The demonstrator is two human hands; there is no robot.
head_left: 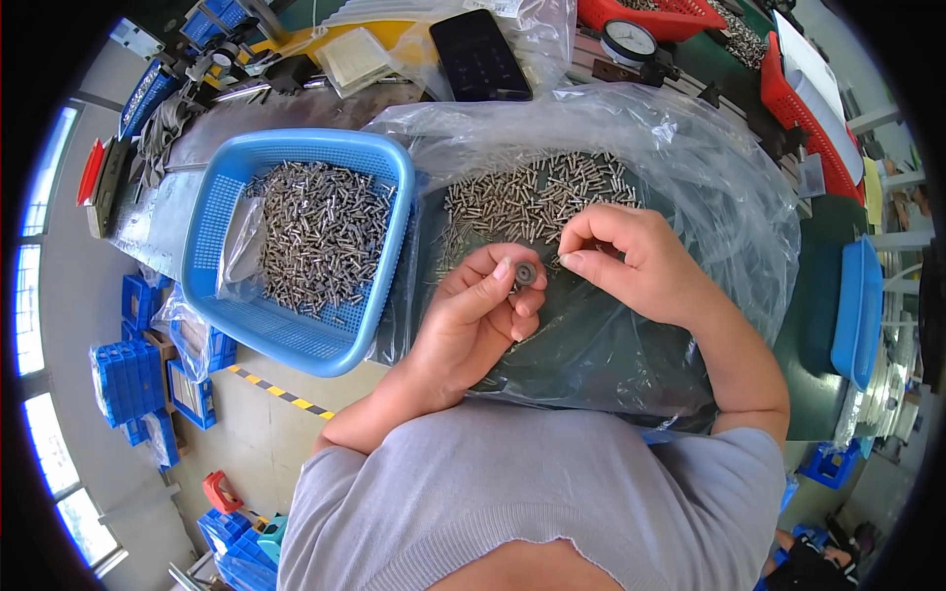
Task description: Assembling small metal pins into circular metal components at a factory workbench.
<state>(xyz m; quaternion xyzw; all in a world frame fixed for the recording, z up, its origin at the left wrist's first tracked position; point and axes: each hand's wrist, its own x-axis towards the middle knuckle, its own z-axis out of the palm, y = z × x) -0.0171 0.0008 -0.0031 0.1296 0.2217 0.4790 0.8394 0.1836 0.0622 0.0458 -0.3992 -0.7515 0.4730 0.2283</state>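
Note:
My left hand (478, 310) grips a small round dark-grey metal part (524, 274) between thumb and fingers; a hole or recess shows in the middle of its face. Close by on the right, my right hand (631, 261) is closed in a pinch of thumb and forefinger. What sits between those fingertips, if anything, is too small to make out. Just beyond both hands, a spread heap of small metal pins (532, 192) lies on clear plastic sheeting (631, 364) over the dark green worktop.
On the left stands a blue plastic basket (370, 335) with many metal pins and a clear bag (241, 251) in it. A black phone (480, 57), a dial gauge (628, 41) and red trays (793, 108) line the back. A blue tray (857, 313) is at right.

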